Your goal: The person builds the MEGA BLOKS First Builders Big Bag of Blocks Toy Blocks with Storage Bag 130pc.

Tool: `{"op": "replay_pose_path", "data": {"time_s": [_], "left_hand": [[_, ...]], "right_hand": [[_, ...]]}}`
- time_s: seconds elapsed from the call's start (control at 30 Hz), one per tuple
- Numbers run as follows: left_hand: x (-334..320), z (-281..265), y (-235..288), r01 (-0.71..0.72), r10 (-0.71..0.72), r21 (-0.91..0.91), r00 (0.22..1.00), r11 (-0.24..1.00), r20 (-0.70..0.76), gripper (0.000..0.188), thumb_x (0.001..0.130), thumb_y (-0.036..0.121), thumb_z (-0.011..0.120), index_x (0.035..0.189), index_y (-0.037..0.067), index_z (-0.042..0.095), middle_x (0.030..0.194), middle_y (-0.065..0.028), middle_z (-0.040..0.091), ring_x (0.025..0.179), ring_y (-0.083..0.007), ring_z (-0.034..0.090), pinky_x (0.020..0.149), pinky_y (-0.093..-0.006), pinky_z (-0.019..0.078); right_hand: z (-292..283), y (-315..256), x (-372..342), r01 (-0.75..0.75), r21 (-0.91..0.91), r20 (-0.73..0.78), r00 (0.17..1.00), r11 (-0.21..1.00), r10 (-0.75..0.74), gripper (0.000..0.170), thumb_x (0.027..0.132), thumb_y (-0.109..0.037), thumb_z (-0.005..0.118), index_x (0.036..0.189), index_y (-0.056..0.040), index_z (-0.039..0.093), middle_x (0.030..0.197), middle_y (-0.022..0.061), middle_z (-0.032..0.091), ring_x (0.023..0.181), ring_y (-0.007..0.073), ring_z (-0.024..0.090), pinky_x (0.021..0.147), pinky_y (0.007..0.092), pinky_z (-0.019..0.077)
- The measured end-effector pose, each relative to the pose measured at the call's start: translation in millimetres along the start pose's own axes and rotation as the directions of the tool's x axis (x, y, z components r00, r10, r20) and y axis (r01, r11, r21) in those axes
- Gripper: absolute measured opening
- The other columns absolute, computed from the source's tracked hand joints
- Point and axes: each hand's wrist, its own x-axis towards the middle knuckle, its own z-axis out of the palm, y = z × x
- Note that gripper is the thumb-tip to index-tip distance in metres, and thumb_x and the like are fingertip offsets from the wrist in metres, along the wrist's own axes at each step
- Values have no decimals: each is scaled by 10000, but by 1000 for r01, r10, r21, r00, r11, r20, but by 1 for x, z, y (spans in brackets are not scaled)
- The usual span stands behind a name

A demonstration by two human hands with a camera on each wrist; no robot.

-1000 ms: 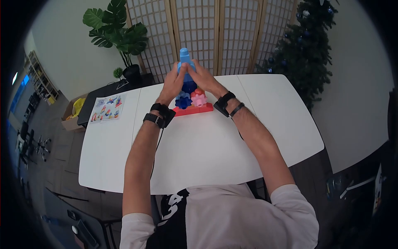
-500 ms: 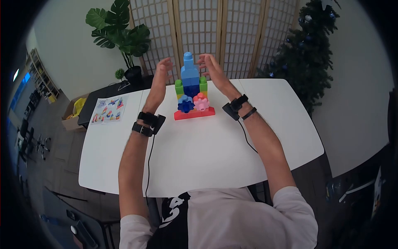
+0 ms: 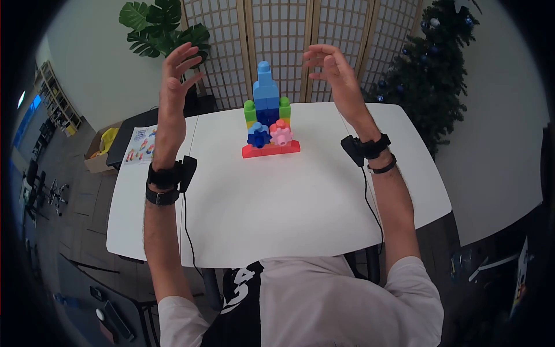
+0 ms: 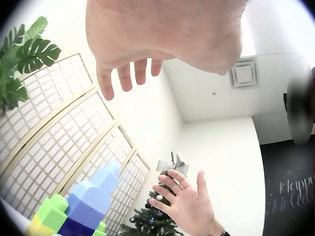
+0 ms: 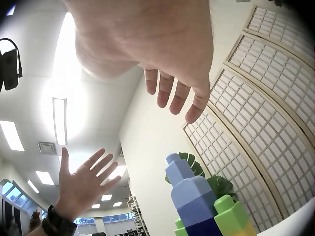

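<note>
A toy block tower (image 3: 266, 95) stands upright on the white table (image 3: 260, 202). Light blue blocks form its top, dark blue ones its middle, with green and yellow blocks on both sides. At its front sit a dark blue gear (image 3: 258, 136) and a pink gear (image 3: 281, 135), above a long red base (image 3: 271, 150). My left hand (image 3: 175, 98) is raised to the left of the tower, fingers spread and holding nothing. On the other side my right hand (image 3: 341, 81) is up in the air, its fingers loosely extended, apart from the blocks.
A printed sheet (image 3: 140, 144) with pictures of block models lies at the table's left edge. Behind the table stand a folding screen (image 3: 283, 52), a potted plant (image 3: 165, 29) and a decorated Christmas tree (image 3: 425, 75). Thin cables run from both wrist cameras.
Both hands were around the tower's upper blocks a second ago. They have let go and moved apart, left and right, and up. The tower stays standing in place.
</note>
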Motion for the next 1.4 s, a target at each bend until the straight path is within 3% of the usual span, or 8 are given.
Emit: {"op": "replay_pose_path", "data": {"time_s": [0.23, 0.57, 0.77, 1.07, 1.2, 1.27, 1.33, 1.4], "left_hand": [[10, -6, 79, -108, 111, 40, 990, 993, -85, 1216, 862, 1013, 348, 1625, 68, 405, 1634, -210, 451, 1481, -357, 505, 1194, -600, 448], [-20, -46, 149, -525, 522, 34, 850, 850, 66, 1336, 822, 1022, 425, 1665, -4, 279, 1619, -386, 373, 1469, -577, 444, 1136, -733, 432], [-29, -49, 189, -661, 694, -231, 712, 714, 110, 1120, 950, 863, 493, 1669, 22, 322, 1690, -314, 335, 1528, -542, 388, 1175, -776, 354], [-51, -70, 205, -656, 653, 73, 755, 751, 61, 913, 1030, 713, 537, 1656, 63, 395, 1698, -257, 376, 1534, -502, 404, 1210, -738, 346], [-66, -145, 210, -355, 423, 601, 906, 716, 32, 638, 1103, 490, 575, 1609, 105, 511, 1670, -187, 470, 1532, -388, 454, 1258, -635, 342], [-73, -162, 210, 22, 218, 872, 965, 490, -147, 557, 1124, 421, 569, 1571, 88, 558, 1623, -165, 543, 1510, -313, 497, 1263, -510, 364], [-81, -245, 190, 53, 148, 990, 986, 132, -73, 610, 1117, 464, 573, 1548, 33, 564, 1597, -195, 559, 1476, -285, 534, 1229, -454, 395], [-133, -363, 155, 265, 46, 961, 964, -85, -262, 688, 1077, 542, 609, 1549, 43, 565, 1551, -223, 584, 1430, -352, 566, 1198, -454, 423]], "right_hand": [[-5, -56, -6, 160, -4, 3, 987, 987, -160, 538, 1134, -536, 523, 1379, -67, 616, 1314, 82, 677, 1207, 171, 620, 1002, 341, 514], [-13, -118, -29, 469, -51, 51, 883, 882, -466, 413, 1129, -338, 596, 1347, 10, 639, 1316, 153, 694, 1177, 231, 687, 977, 363, 562], [-25, -162, -40, 616, -163, 151, 788, 771, -597, 760, 1106, -568, 517, 1562, 32, 423, 1484, 355, 540, 1276, 434, 646, 965, 519, 603], [-20, -186, -62, 814, -118, -171, 548, 569, -819, 827, 1102, -612, 471, 1668, -51, 251, 1637, 383, 341, 1354, 520, 562, 1012, 665, 552], [-29, -191, -75, 823, -163, -139, 527, 544, -838, 825, 1105, -615, 457, 1679, -70, 225, 1653, 383, 312, 1369, 534, 541, 1022, 693, 536], [-39, -191, -85, 799, -208, -114, 553, 564, -826, 824, 1106, -617, 450, 1684, -79, 211, 1660, 383, 297, 1377, 541, 530, 1026, 707, 528], [-51, -189, -102, 689, -340, -98, 651, 640, -752, 782, 1112, -609, 436, 1677, -99, 254, 1663, 369, 309, 1393, 546, 509, 1029, 728, 508], [-75, -184, -125, 582, -436, -116, 720, 687, -684, 743, 1118, -600, 425, 1666, -114, 302, 1663, 356, 327, 1404, 547, 493, 1029, 741, 492]]}}
